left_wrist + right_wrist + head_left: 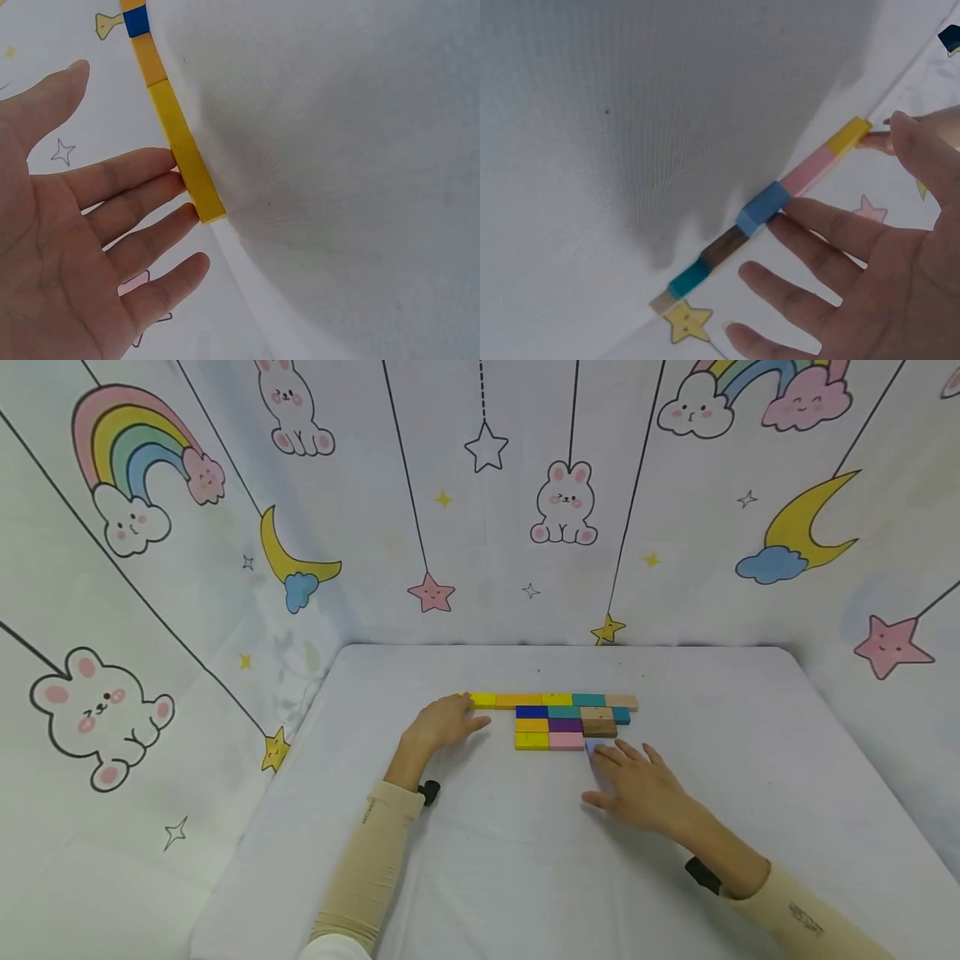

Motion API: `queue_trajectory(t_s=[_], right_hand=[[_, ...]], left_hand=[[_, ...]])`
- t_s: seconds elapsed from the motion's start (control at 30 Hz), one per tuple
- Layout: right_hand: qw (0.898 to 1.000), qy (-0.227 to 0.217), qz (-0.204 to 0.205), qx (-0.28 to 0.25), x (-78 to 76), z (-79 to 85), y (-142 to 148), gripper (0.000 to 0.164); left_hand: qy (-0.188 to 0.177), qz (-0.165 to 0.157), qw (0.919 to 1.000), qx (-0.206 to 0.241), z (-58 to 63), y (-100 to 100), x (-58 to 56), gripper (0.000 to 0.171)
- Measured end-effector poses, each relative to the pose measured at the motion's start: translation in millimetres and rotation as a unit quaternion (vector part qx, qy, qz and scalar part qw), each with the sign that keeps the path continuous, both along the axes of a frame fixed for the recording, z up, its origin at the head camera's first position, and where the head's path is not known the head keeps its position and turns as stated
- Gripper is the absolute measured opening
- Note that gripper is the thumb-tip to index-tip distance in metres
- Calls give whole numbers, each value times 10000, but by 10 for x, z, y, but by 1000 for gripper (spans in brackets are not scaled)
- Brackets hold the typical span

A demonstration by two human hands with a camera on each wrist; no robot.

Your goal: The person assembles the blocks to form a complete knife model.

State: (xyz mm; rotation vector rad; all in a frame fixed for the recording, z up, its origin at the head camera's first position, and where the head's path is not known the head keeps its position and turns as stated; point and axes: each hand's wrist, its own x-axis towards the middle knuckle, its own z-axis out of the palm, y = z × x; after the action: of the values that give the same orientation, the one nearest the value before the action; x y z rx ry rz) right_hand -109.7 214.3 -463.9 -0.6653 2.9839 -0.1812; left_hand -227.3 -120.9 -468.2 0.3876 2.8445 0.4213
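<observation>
Flat coloured blocks lie in rows on a white-covered table. My left hand (442, 725) is at the left end of the far row, its straight fingertips touching a yellow block (184, 150). The thumb is spread apart from the fingers. At the near right of the rows, my right hand (641, 787) reaches its extended fingertips to a blue block (763, 208), partly covered by them in the head view. Beside that block sits a pink block (566, 741), then another yellow block (532, 741). A brown wooden block (599, 727) lies just behind the blue one.
The far row continues rightward with an orange block (518, 700), a teal block (588, 700) and a pale wood block (621, 702). Dark blue (531, 712) and purple (565, 725) blocks sit in the middle rows. A patterned cloth wall (510, 527) rises behind the table (495, 877).
</observation>
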Motion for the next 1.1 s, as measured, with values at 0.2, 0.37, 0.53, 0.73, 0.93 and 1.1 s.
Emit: queue_trajectory(t_s=[0.2,0.37,0.53,0.73,0.93,1.1], right_hand=[[9999,92,-41,-49,-82,-32,-11,73],[9999,58,-107,-59,-122,-74,-23,73],[9998,46,-148,-99,-128,-87,-36,73],[9995,38,-175,-245,-105,-59,-39,72],[9971,378,-5,-668,-142,-22,8,70],[9917,642,285,-1076,-301,-49,92,71]], left_hand=[[-24,15,10000,16,-16,-7,-8,73],[-34,-84,10000,-30,-42,-10,-16,74],[-48,-106,9999,-17,-30,-3,-14,73],[-63,-109,9999,-45,-32,11,-18,71],[-33,-57,10000,-19,-47,21,-27,67],[119,4,9999,-9,-40,-16,-13,66]])
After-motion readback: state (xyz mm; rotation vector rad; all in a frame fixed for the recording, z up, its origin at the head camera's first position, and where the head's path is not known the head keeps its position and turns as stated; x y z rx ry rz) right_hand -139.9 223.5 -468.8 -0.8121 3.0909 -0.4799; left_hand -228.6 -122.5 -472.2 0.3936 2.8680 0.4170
